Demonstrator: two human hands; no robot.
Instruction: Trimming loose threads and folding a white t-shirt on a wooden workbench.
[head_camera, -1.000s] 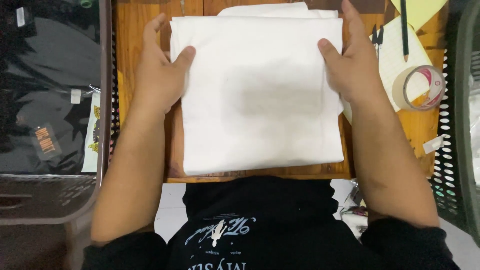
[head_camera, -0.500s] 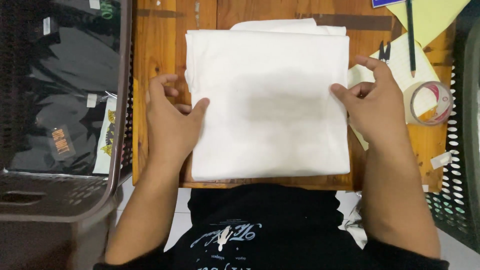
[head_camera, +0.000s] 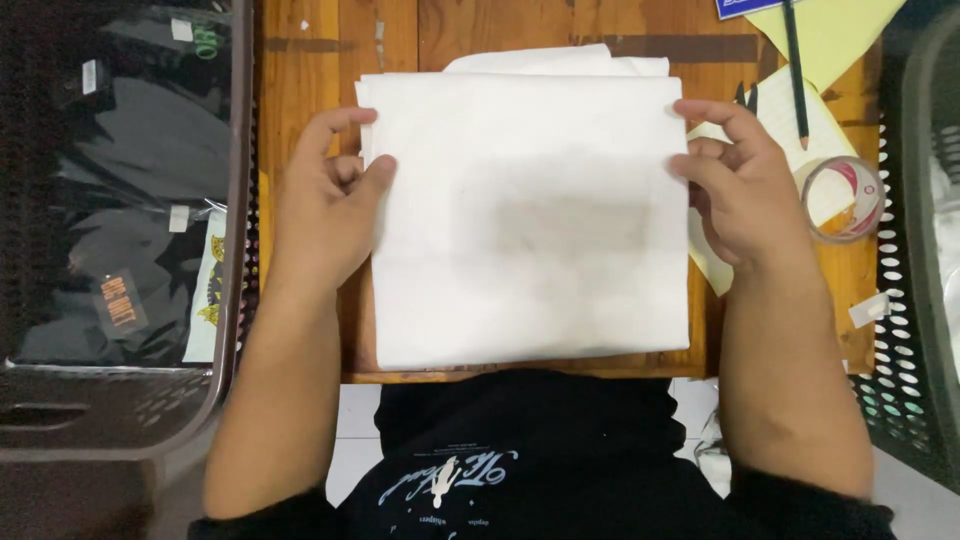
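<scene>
A folded white cloth (head_camera: 525, 215) was laid flat on a small wooden table (head_camera: 300, 90), covering most of its top, with a second white layer showing past its far edge. The cloth was gripped at both sides. The left hand (head_camera: 325, 205) was set at the left edge, its thumb pressed on top of the cloth and its fingers curled around and under the edge, so that the edge was pinched between them. The right hand (head_camera: 745, 190) was set at the right edge, its fingers bent and held close together, the fingertips touching the border of the cloth; whether the edge was truly pinched there could not be told.

To the left of the table a dark basket (head_camera: 235, 250) was placed, filled with black garments in clear bags (head_camera: 140, 200). On the right part of the table a tape roll (head_camera: 843, 198) was seen just beside the right hand, resting partly on yellow paper (head_camera: 830, 35), on which a pencil (head_camera: 795, 70) was laid. Another perforated basket (head_camera: 915, 300) stood at the far right. A black shirt was worn by the person.
</scene>
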